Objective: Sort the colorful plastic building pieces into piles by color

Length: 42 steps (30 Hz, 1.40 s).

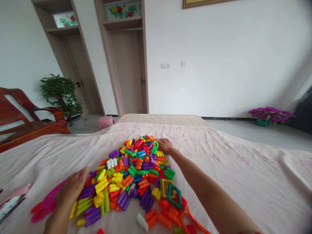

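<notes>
A heap of colourful plastic bullet-shaped building blocks (pixel 136 172) lies on the cloth in front of me. My left hand (pixel 74 183) is at the heap's left edge, fingers stretched forward, beside purple and yellow blocks. Partly beneath it lies a flat magenta plastic piece (pixel 45 206) with rounded loops; whether the hand touches it I cannot tell. At the far right edge of the heap, my right hand (pixel 165 145) lies with fingers extended against the blocks. A teal square frame (pixel 174 196) and a yellow one (pixel 165 187) rest near my right forearm.
A pale flowered cloth (pixel 219 182) covers the table. Pinkish and dark items (pixel 14 201) lie at the left edge. Beyond stand a wooden bench (pixel 31 113), a pink stool (pixel 106 122), a green potted plant (pixel 62 94) and purple flowers (pixel 270 113).
</notes>
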Each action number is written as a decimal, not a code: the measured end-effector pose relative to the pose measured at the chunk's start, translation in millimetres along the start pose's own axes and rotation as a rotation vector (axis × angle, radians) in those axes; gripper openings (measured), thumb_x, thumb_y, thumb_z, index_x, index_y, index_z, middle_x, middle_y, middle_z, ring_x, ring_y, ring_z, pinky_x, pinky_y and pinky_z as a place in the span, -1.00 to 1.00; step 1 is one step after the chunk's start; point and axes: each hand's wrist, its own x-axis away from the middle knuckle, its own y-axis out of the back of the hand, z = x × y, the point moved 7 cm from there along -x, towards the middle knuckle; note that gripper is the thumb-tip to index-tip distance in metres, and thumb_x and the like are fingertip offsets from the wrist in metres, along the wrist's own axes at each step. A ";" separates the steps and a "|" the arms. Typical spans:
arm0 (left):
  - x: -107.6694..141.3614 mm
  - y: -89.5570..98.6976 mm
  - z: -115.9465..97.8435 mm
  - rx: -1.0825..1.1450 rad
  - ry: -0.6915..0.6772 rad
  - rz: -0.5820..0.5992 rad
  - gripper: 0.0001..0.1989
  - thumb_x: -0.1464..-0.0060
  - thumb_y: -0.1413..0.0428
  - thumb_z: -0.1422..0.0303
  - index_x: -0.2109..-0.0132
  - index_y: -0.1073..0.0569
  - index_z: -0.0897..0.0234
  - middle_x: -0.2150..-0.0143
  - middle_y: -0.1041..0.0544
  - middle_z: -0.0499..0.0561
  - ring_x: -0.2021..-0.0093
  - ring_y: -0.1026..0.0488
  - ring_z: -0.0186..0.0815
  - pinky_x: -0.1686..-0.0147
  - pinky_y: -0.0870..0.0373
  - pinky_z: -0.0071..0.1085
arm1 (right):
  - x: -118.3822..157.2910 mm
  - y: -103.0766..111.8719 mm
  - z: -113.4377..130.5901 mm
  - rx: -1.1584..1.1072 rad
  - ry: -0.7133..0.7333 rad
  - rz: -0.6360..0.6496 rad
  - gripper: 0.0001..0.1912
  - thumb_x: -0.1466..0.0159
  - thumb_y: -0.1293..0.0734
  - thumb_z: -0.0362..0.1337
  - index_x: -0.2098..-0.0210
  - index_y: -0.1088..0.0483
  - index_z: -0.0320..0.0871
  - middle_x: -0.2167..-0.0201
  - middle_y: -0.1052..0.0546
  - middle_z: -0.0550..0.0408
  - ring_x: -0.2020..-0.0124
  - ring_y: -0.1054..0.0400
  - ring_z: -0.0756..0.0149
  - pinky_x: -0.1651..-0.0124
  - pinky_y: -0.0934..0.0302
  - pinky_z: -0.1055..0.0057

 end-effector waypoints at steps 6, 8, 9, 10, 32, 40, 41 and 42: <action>-5.0 -12.6 -56.6 0.429 -0.041 0.146 -0.39 -0.20 0.17 0.06 -0.17 -0.42 0.37 -0.31 -0.35 0.23 -0.35 -0.22 -0.13 -0.36 -0.06 -0.19 | 23.8 -42.1 49.3 -0.077 -0.075 0.092 -0.48 -0.40 -0.07 0.12 -0.23 -0.36 0.21 -0.23 -0.41 0.14 -0.27 -0.20 0.06 -0.29 -0.03 0.08; -7.1 -14.5 -75.0 0.530 -0.099 0.201 -0.37 -0.20 0.17 0.03 -0.18 -0.41 0.38 -0.33 -0.32 0.21 -0.36 -0.20 -0.18 -0.38 -0.03 -0.23 | 29.7 -55.5 70.1 -0.137 -0.100 0.090 -0.47 -0.41 -0.07 0.10 -0.27 -0.31 0.16 -0.24 -0.40 0.12 -0.26 -0.22 0.11 -0.28 -0.05 0.12; -8.1 -15.3 -80.2 0.556 -0.115 0.228 -0.37 -0.19 0.15 0.01 -0.17 -0.43 0.37 -0.33 -0.33 0.19 -0.36 -0.21 -0.17 -0.38 -0.03 -0.24 | 31.6 -62.8 81.7 -0.166 -0.104 0.088 -0.47 -0.42 -0.07 0.08 -0.28 -0.30 0.15 -0.25 -0.39 0.12 -0.26 -0.24 0.13 -0.28 -0.07 0.14; -9.0 -15.2 -83.0 0.570 -0.126 0.248 -0.37 -0.18 0.13 0.01 -0.15 -0.44 0.36 -0.31 -0.36 0.18 -0.35 -0.22 -0.17 -0.38 -0.03 -0.24 | 33.0 -69.5 93.7 -0.196 -0.097 0.087 -0.47 -0.43 -0.06 0.07 -0.29 -0.29 0.14 -0.25 -0.39 0.12 -0.25 -0.24 0.14 -0.28 -0.08 0.15; 272.5 -8.2 -272.3 -0.054 -1.345 0.063 -0.67 -0.18 -0.11 0.14 -0.07 -0.48 0.03 -0.42 -0.16 0.10 -0.45 0.03 -0.05 -0.40 0.36 0.15 | 187.4 -14.0 85.9 -0.395 0.074 0.036 -0.45 -0.41 -0.10 0.09 -0.14 -0.43 -0.08 -0.18 -0.45 -0.05 -0.23 -0.26 0.10 -0.32 -0.05 0.15; 200.4 9.3 -233.5 -0.019 -1.298 0.014 -0.87 -0.19 -0.08 0.44 0.24 -0.53 0.19 -0.34 -0.30 0.10 -0.37 -0.17 -0.11 -0.39 0.24 0.19 | 145.0 -67.4 120.1 -0.767 -0.036 -0.084 -0.50 -0.36 -0.16 0.07 -0.10 -0.44 -0.06 -0.11 -0.49 0.02 -0.17 -0.31 0.10 -0.23 -0.13 0.22; 194.8 12.5 -231.2 -0.025 -1.275 0.013 -0.85 -0.19 -0.06 0.47 0.28 -0.52 0.20 -0.33 -0.32 0.09 -0.35 -0.20 -0.12 -0.40 0.24 0.19 | 143.2 -68.2 115.3 -0.816 -0.051 -0.093 -0.48 -0.34 -0.17 0.08 -0.10 -0.45 -0.08 -0.11 -0.50 0.01 -0.16 -0.32 0.09 -0.22 -0.14 0.21; 190.5 16.6 -229.7 -0.026 -1.231 -0.001 -0.82 -0.19 -0.04 0.49 0.28 -0.52 0.21 -0.31 -0.35 0.09 -0.34 -0.22 -0.13 -0.40 0.23 0.18 | 142.5 -66.2 107.7 -0.843 -0.064 -0.105 -0.47 -0.33 -0.17 0.09 -0.08 -0.47 -0.10 -0.09 -0.51 0.00 -0.15 -0.33 0.08 -0.22 -0.15 0.20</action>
